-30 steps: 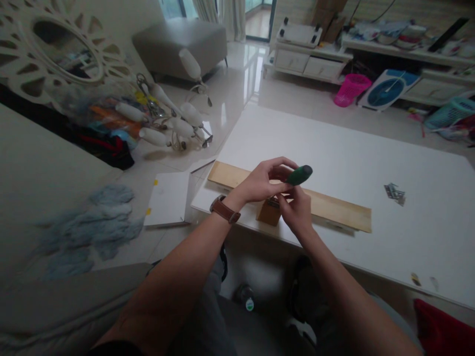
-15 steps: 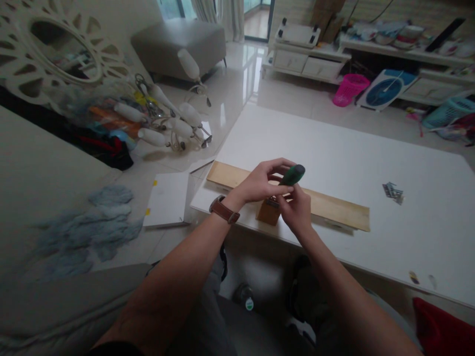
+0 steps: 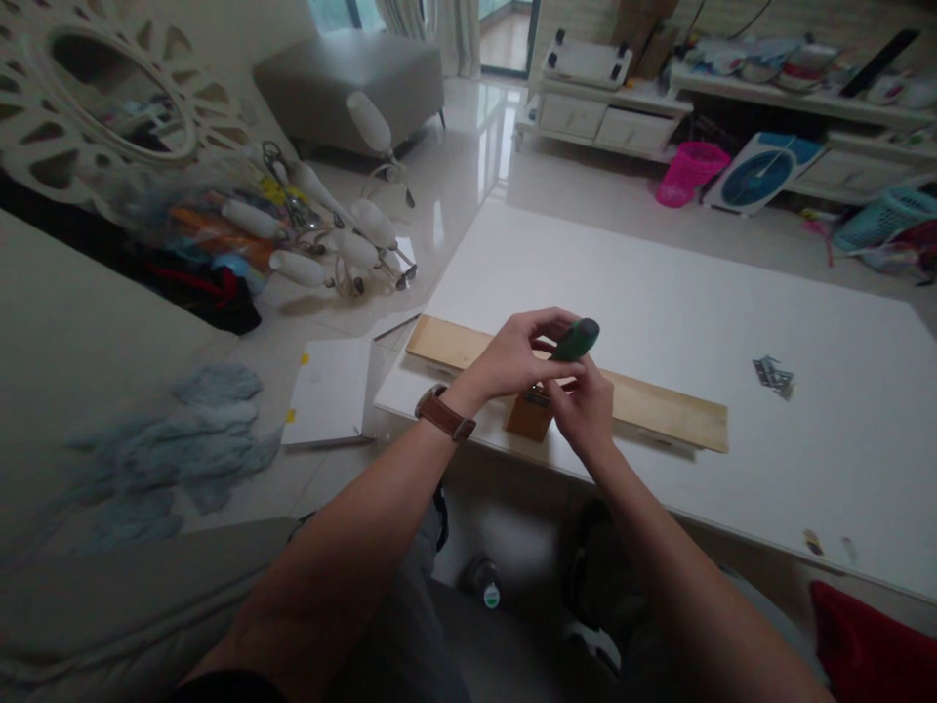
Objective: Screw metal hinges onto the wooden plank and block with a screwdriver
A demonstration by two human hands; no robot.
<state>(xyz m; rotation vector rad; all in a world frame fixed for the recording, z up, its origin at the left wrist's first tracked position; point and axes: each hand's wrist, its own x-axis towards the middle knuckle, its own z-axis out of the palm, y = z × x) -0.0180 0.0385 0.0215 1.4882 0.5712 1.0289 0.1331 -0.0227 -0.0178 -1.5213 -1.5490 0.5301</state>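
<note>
Gripping a green handle [image 3: 576,340], top leaning right: your left hand [image 3: 518,353], fingers closed. Your right hand [image 3: 591,405]: wooden block [image 3: 528,418] just left, grip unclear. Plank [image 3: 670,410], near side of white table [image 3: 622,278]: long axis left-to-right.

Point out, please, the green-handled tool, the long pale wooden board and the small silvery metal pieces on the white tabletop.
Green-handled tool [image 3: 575,341]: head view, on the handle.
Long pale wooden board [image 3: 670,411]: head view, bare right-hand stretch.
Small silvery metal pieces [image 3: 773,378]: head view, mid-pile.
</note>
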